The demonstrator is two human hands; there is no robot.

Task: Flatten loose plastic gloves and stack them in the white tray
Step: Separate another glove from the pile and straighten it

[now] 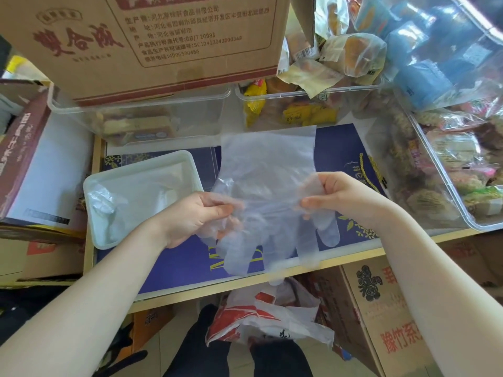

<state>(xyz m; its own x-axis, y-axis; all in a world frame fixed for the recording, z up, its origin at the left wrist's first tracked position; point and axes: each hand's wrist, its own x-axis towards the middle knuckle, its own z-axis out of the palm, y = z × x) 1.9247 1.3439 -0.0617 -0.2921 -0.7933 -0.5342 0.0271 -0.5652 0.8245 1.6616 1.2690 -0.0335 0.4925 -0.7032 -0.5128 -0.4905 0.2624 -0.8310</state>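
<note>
Fingers point(313, 204) pinching glove point(268, 170), spread between hands

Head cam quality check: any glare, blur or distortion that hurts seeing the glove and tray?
Head view: even, soft light, no hard shadows. The glove is translucent with low contrast over the blue surface; its lower fingers look smeared. Both left hand and right hand are fairly sharp. White tray is slightly washed out. Wide-angle bending at the edges; glare on the clear bin at right.

Beside the tray point(141, 170), a matt white plastic, the glove point(268, 170) is thin, clear, faintly creased film. Behind the tray, the box point(152, 44) is matt brown cardboard; the bins point(141, 115) are glossy clear plastic.
</note>
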